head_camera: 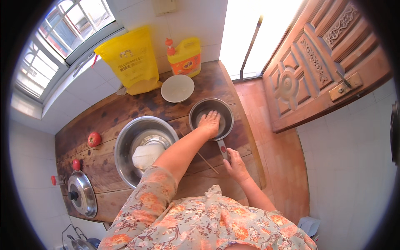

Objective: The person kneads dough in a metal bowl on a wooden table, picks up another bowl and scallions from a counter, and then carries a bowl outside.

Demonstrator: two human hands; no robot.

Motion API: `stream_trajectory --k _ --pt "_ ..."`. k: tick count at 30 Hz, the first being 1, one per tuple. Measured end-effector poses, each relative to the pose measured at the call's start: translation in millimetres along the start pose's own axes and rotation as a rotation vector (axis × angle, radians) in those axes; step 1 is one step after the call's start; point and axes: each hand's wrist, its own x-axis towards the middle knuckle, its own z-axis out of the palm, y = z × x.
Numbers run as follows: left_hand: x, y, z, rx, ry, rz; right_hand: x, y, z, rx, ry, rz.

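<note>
My left hand (210, 125) reaches down into a small metal saucepan (229, 128), palm down with the fingers stretched. Whatever lies under the palm is hidden. The end of the saucepan's handle (222, 147) sits between the thumb and fingers of my right hand (236, 165). Under my left forearm, partly covered by it, stands a large stainless steel bowl (122, 150). A smooth white lump, apparently dough (147, 155), rests inside it. A thin wooden stick, like a chopstick (208, 163), lies on the table between the bowl and the saucepan handle.
Behind the saucepan stand a white bowl (177, 88), a yellow jug with a red pump (186, 59) and a yellow bag (131, 62). Tomatoes (94, 139), a red-capped jar (58, 180) and a pot lid (86, 197) are left on the wooden table (106, 175). A carved door (312, 68) stands open.
</note>
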Motion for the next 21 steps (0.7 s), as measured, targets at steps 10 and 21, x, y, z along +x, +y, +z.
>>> stream_trajectory --k 10,21 --pt "9 -7 19 -0.025 -0.219 -0.168 25 28 -21 0.243 -0.351 0.127" --pt "-94 -10 -54 -1.454 0.22 -0.213 56 67 -34 0.483 -0.325 0.199"
